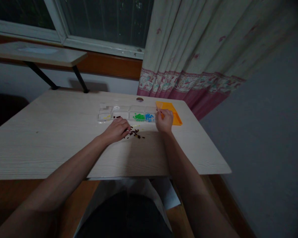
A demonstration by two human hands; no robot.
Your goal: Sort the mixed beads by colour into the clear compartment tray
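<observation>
My left hand [117, 130] rests on the table at the left edge of a loose pile of small dark brown pieces [136, 132], its fingers curled and fingertips drawn together; anything in them is too small to make out. My right hand [165, 120] is closed in a pinch over the right end of a clear compartment box [121, 115], beside an orange tray [176, 118]. What it pinches cannot be told. In the box's front compartments lie green pieces [139, 117], blue pieces [149, 117], a few dark pieces and some yellow ones [107, 117].
The pale wooden table [64, 142] carries a raised shelf [37, 54] on black legs at the back left. A brown round-edged spot [139, 99] lies behind the box. A patterned curtain [183, 79] hangs at the back right, next to the wall and window.
</observation>
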